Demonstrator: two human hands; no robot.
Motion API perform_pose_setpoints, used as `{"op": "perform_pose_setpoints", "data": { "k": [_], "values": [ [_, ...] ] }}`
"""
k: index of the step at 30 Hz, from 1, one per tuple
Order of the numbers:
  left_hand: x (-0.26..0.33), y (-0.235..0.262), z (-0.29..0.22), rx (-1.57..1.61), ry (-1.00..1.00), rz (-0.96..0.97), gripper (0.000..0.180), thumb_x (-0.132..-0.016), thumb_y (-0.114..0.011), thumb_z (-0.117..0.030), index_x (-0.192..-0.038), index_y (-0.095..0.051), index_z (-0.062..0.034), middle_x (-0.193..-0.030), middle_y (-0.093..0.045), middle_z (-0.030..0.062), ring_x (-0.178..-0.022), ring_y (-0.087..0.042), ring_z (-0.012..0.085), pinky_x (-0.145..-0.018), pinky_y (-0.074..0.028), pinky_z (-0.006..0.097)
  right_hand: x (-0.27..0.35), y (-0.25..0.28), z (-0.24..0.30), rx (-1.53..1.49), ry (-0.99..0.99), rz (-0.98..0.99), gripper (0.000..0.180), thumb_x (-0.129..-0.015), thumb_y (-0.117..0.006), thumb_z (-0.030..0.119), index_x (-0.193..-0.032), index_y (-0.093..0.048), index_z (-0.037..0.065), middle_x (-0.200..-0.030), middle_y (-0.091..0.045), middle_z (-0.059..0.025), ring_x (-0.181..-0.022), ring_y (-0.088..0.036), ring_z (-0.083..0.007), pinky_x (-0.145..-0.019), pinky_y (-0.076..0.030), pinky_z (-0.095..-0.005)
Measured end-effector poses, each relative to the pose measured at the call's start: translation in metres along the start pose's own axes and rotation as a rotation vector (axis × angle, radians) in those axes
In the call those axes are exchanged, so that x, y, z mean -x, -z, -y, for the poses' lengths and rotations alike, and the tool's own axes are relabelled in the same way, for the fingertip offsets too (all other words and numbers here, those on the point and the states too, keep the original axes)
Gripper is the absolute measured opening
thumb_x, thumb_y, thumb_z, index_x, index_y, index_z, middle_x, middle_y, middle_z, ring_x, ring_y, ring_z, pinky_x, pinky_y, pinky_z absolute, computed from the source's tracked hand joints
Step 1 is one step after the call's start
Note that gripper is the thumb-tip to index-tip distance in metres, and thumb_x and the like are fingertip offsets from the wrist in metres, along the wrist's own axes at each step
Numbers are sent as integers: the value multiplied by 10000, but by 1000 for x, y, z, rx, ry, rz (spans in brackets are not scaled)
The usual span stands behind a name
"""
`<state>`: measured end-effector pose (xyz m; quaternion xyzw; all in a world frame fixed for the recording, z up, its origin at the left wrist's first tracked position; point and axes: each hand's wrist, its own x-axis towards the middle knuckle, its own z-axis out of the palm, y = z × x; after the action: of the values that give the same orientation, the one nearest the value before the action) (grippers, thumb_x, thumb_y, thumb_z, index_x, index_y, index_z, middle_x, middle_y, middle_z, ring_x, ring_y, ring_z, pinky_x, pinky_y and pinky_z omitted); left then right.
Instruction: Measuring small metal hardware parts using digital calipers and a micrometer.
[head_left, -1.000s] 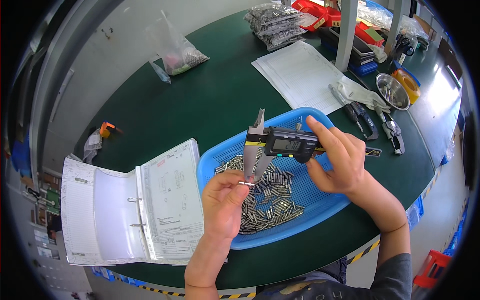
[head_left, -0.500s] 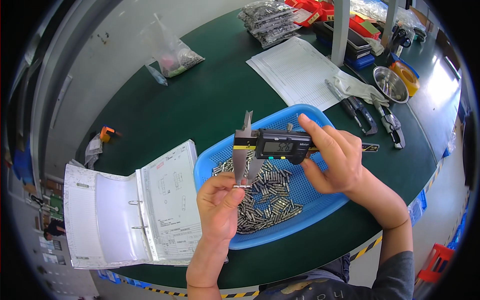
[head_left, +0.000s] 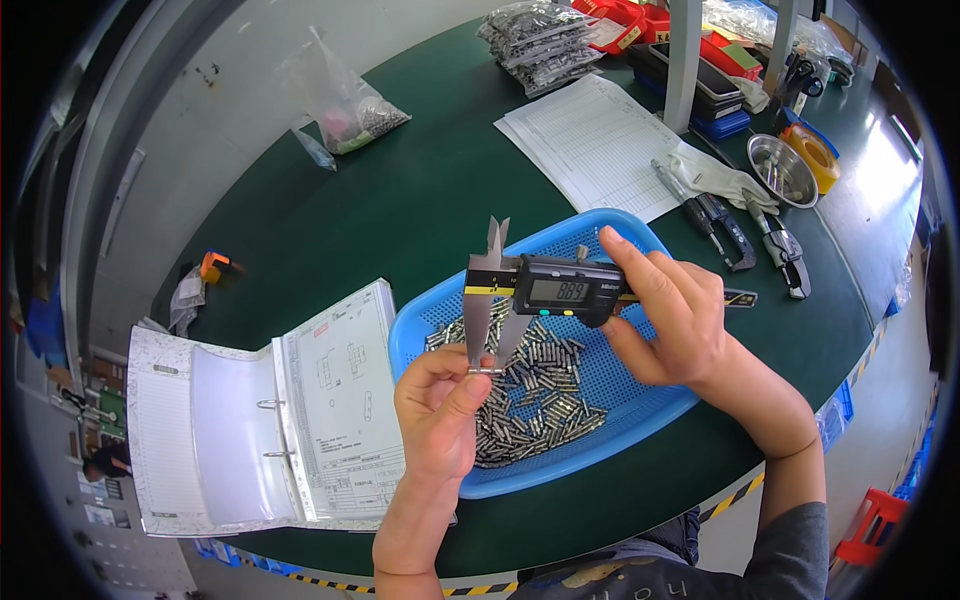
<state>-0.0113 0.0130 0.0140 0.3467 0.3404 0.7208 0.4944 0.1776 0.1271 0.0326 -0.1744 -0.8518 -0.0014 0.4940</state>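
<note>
Fingers of the left hand pinch a small metal pin narrowly between thumb and forefinger, holding it above the near-left part of the blue basket. Fingers of the right hand are curled around the digital caliper, with the forefinger raised along its upper side and the thumb beneath the slider. Its long lower jaws stand a little apart and point down, their tips at the pin; whether both bear firmly on the metal is too small to tell. Figures are lit on the display, so a measurement of this one piece appears to be under way rather than finished, since the pin is neither free of the caliper nor laid down. Many similar pins lie loose in the basket, heaped toward its left side, and nothing shows which of them, if any, are already checked. On the table, the binder lies spread to the left of the basket with a drawing page facing up, near enough to consult. Beyond the basket rest printed sheets; whether results are entered on them cannot be read. Two micrometers, one nearer the sheets and another beside it, lie to the right, neither in hand.
</note>
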Motion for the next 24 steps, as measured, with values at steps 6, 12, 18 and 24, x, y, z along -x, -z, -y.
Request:
{"op": "perform_pose_setpoints", "data": {
  "k": [6,12,18,24],
  "values": [
    [0,-1,0,-14,-1,-11,152,-717,-584,40,-853,-533,-4,-906,-560,107,-811,-528,135,-730,-402,239,1,1,-1,13,1,7,562,-576,-659,137,-1066,-479,-70,-578,-446,-49,-447,-456,-155,-397,-368,-264],
    [1,-1,-1,-19,6,-26,151,-710,-589,41,-843,-531,-2,-900,-545,103,-816,-527,142,-739,-405,246,1,0,-1,13,-12,17,523,-589,-666,155,-1040,-500,-49,-584,-456,-40,-446,-456,-149,-389,-363,-257],
    [1,-1,-1,-17,0,-34,156,-707,-590,46,-843,-530,0,-906,-538,99,-813,-530,146,-750,-413,258,2,0,-2,11,-21,7,478,-579,-675,155,-993,-526,-32,-597,-477,-38,-444,-459,-148,-386,-365,-251],
    [1,-1,0,-13,4,-43,160,-707,-588,50,-846,-530,0,-911,-539,100,-808,-536,149,-759,-417,266,2,-2,-2,2,-31,-10,425,-573,-682,157,-936,-545,-19,-602,-487,-37,-440,-460,-148,-384,-364,-248]
  ]
}}
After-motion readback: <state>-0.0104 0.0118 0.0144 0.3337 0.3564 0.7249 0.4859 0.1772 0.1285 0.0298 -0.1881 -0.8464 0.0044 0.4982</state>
